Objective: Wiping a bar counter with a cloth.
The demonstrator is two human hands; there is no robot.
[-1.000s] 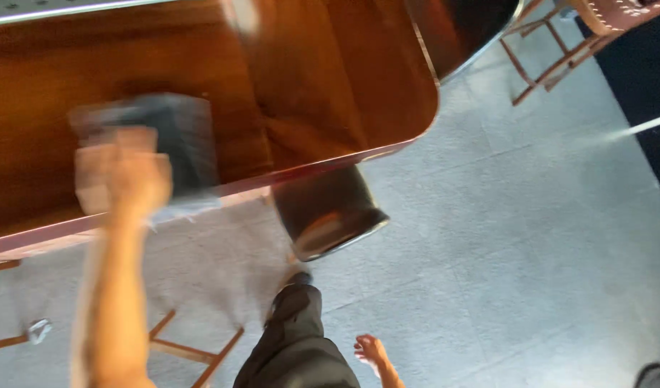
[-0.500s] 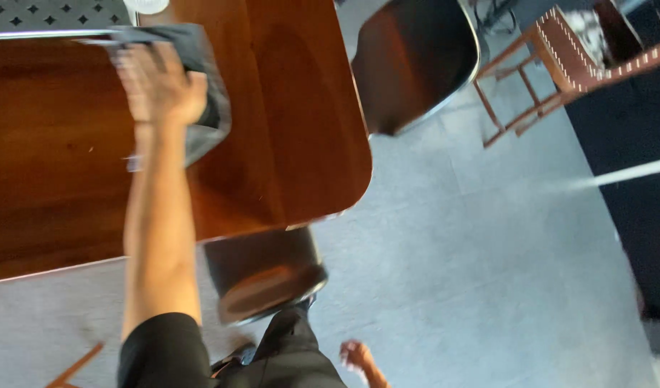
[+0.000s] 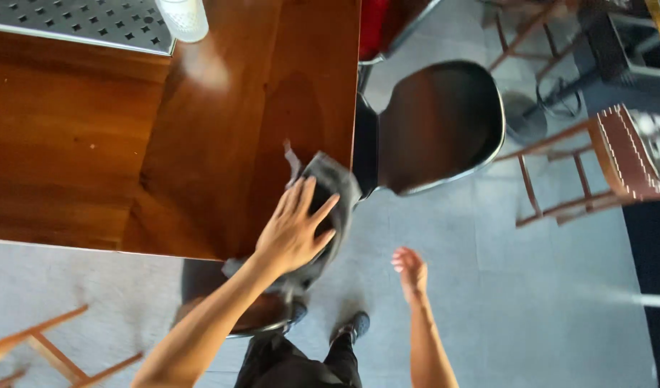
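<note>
Cloth (image 3: 328,188), grey and crumpled, lies at the corner of the brown wooden table (image 3: 93,144), partly hanging past the edge, with the left hand (image 3: 295,231) pressed flat on it, fingers spread and closed around nothing. Its long axis runs from the lower left up toward the upper right, ending near the black chair (image 3: 438,126). Well apart to the right, the right hand (image 3: 410,269) hangs open and empty over the grey floor (image 3: 545,302).

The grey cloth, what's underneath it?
The grey cloth lies on the brown wooden table at its corner, spilling over the edge. The left hand presses flat on top. The wood directly beneath is covered.
</note>
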